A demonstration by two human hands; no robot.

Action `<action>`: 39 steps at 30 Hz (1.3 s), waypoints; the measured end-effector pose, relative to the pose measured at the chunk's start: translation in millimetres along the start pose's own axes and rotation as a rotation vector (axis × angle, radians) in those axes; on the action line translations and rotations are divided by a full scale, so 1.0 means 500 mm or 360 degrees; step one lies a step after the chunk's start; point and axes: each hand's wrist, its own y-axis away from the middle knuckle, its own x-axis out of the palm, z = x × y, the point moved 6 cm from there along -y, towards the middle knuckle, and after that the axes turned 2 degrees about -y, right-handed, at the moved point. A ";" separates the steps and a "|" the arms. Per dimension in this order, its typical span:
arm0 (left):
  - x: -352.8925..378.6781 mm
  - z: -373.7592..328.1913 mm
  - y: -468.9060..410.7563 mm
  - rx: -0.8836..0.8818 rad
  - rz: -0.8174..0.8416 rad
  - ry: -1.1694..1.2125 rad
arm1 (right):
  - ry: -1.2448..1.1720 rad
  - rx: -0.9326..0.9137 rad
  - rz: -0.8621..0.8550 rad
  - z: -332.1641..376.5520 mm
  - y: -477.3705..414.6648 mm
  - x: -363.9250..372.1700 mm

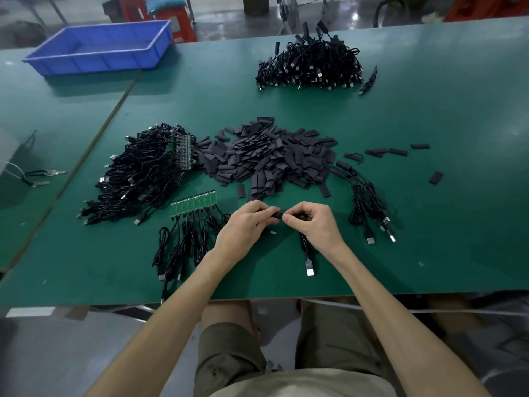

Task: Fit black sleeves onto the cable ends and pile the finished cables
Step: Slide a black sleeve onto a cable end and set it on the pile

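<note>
Nearest, just in from the front edge of the green table (pixel 429 110), the left hand (pixel 246 224) and right hand (pixel 312 224) meet fingertip to fingertip. The left hand pinches a black sleeve (pixel 275 212) between thumb and curled fingers. The right hand pinches the end of a cable (pixel 309 265), whose cord drops under the palm and ends in a USB plug lying on the table toward the person. Sleeve and cable end touch between the hands; how far the sleeve is pushed on cannot be told. Just left of the left hand lies a row of cables (pixel 194 204) joined at their far ends by a strip of green boards, cords trailing toward the person. Well to the right of the right hand sits a small bunch of sleeved cables (pixel 369 204), plugs pointing near. Beyond the hands spreads a broad heap of loose sleeves (pixel 272 159), with a few strays (pixel 395 151) to its right. A large tangle of cables (pixel 137 176) touches the heap's left side. Farther back, right of centre, lies another cable pile (pixel 312 64). A blue bin (pixel 94 63) stands at the far left, and keys (pixel 43 177) lie by the left edge.
</note>
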 end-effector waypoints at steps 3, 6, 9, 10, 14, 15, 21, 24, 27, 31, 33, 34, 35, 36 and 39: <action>0.002 0.000 -0.001 0.0033 -0.0005 0.0002 | -0.0001 0.0013 0.0027 -0.001 -0.002 -0.002; 0.003 0.005 -0.001 0.0038 -0.0016 0.0052 | -0.0012 0.0015 0.0039 -0.001 -0.002 -0.001; -0.001 0.019 -0.006 -0.0099 -0.0059 0.0254 | -0.0032 0.0016 0.0015 0.000 -0.001 0.001; -0.002 0.024 -0.008 -0.0156 -0.0068 0.0321 | -0.0045 0.0016 0.0012 0.001 -0.001 0.001; -0.003 0.032 -0.012 -0.0278 -0.0091 0.0487 | -0.0060 0.0030 0.0035 0.003 0.000 0.004; -0.003 0.032 -0.012 -0.0279 -0.0098 0.0511 | -0.0049 0.0030 0.0043 0.004 0.000 0.004; 0.008 0.041 -0.010 -0.0302 -0.0069 0.0692 | 0.0005 0.0031 0.0081 0.011 0.003 0.007; 0.011 0.046 -0.009 -0.0300 -0.0070 0.0696 | 0.0009 0.0020 0.0103 0.014 0.003 0.006; 0.014 0.048 -0.007 -0.0280 -0.0075 0.0663 | 0.0017 0.0024 0.0132 0.015 0.004 0.006; 0.014 0.050 -0.004 -0.0237 -0.0088 0.0628 | 0.0035 0.0026 0.0141 0.015 0.002 0.008; 0.012 0.048 -0.004 -0.0219 -0.0100 0.0598 | 0.0040 0.0026 0.0134 0.014 0.001 0.007; 0.011 0.047 -0.004 -0.0211 -0.0100 0.0577 | 0.0042 0.0028 0.0134 0.014 0.001 0.007; 0.009 0.046 -0.003 -0.0203 -0.0097 0.0555 | 0.0043 0.0030 0.0136 0.014 0.001 0.008; 0.008 0.045 -0.003 -0.0192 -0.0096 0.0541 | 0.0043 0.0032 0.0138 0.013 0.002 0.008; 0.006 0.041 -0.002 -0.0154 -0.0111 0.0509 | 0.0039 0.0038 0.0139 0.013 0.001 0.008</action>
